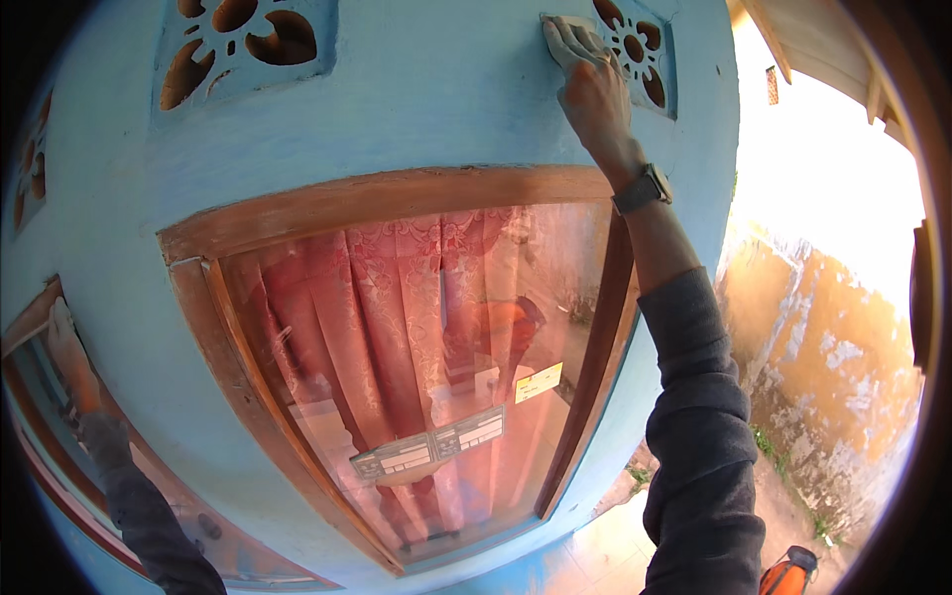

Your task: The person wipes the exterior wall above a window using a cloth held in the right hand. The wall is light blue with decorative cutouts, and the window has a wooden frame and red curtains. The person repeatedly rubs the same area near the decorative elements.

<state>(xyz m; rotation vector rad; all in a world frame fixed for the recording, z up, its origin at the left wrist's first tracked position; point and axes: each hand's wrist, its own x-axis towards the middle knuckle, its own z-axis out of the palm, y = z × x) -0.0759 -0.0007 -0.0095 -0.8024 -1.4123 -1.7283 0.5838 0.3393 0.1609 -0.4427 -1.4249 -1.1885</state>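
Observation:
High on the blue painted wall (pixel 446 111), my right hand (pixel 591 82) presses a thin pale sheet (pixel 571 22) flat against the surface, fingers stretched over it. I cannot tell whether the sheet is sandpaper or cloth. Just right of those fingers is a pierced ventilation block (pixel 647 56) with a flower pattern. A watch (pixel 648 190) is strapped on the right wrist. At the far left, my left hand (pixel 68 342) rests on the upper corner of a wooden window frame (pixel 31 316), and nothing shows in its grasp.
Between my arms stands a wood-framed window (pixel 394 195) with stickers on its glass and a red curtain (pixel 394 297) behind. Another vent block (pixel 238 48) sits upper left. To the right are a peeling yellow wall (pixel 833 349), a tiled floor (pixel 610 547) and an orange bag (pixel 787 574).

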